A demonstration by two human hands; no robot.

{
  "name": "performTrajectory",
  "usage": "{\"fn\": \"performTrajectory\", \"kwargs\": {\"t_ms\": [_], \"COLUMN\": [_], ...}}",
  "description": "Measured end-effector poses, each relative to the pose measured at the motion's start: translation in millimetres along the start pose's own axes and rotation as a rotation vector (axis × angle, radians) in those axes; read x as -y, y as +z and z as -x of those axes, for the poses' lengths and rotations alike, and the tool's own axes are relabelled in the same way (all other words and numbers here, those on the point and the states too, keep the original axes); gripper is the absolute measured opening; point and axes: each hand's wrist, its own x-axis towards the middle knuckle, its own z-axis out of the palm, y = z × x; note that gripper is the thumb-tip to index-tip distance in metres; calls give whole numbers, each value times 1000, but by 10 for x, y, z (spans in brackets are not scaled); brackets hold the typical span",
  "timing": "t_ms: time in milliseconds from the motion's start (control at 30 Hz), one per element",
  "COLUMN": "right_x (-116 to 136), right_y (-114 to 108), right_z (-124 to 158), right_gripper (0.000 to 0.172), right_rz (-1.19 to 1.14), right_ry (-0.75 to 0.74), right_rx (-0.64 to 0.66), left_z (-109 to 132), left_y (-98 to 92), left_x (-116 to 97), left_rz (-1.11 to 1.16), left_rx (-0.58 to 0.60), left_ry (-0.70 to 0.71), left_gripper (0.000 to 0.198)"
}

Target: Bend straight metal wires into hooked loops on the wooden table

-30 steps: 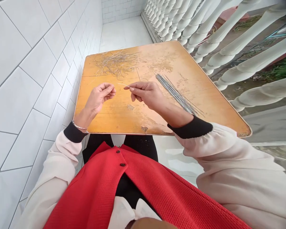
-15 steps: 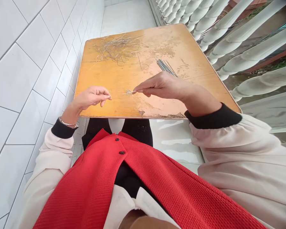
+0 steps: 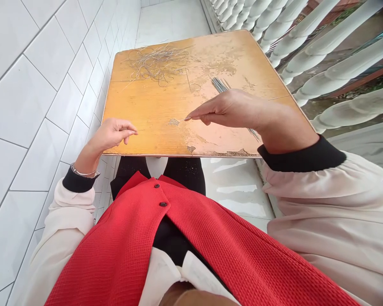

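Over the near left of the wooden table [image 3: 140, 106], my left hand [image 3: 116, 132] is closed, thumb and forefinger pinched together. What lies in that pinch is too fine to make out. My right hand [image 3: 226, 109] pinches a thin wire [image 3: 187, 119] between thumb and fingertips, just above the tabletop. A wide gap separates the two hands. Behind my right hand lies a bundle of straight wires [image 3: 220, 85], partly hidden by the hand and wrist. A loose tangle of curled wire [image 3: 161, 61] rests at the far left of the table.
White tiled wall [image 3: 35, 80] runs along the left. A white balustrade [image 3: 332, 68] stands along the right. The tabletop is worn, with a chipped patch [image 3: 232, 153] along its near edge. My legs [image 3: 185, 174] are under the near edge.
My hands have moved farther apart: the left slid left and the right slid right, both still pinched. More of the straight wire bundle shows below my right wrist.
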Motion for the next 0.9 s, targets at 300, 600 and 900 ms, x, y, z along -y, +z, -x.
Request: {"fn": "performTrajectory", "kwargs": {"t_ms": [300,600,900], "right_x": [18,236,475], "right_y": [367,1268,1160], "right_z": [87,204,-123], "right_gripper": [24,49,37], "right_rz": [-707,-1167,-874], "right_ry": [384,303,301], "right_rx": [-528,-582,-547], "left_z": [84,19,64], "left_y": [362,925,1139], "left_x": [188,194,229], "left_rz": [315,623,557], "left_rx": [-325,-406,-260], "left_ry": [-59,-101,11], "left_gripper": [8,7,5]}}
